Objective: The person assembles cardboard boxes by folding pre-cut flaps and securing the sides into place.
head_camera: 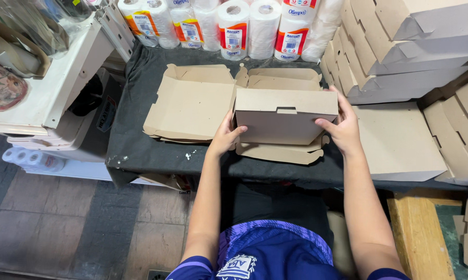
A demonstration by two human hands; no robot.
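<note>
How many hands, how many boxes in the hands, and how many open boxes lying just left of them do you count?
Hands: 2 (left hand, right hand)
Held cardboard box: 1
Open cardboard box: 1
Total: 4

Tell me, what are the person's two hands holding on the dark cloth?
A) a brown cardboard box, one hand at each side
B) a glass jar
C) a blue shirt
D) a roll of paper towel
A: the left hand and the right hand press on opposite sides of the folded brown cardboard box, which sits on the dark cloth.
</note>
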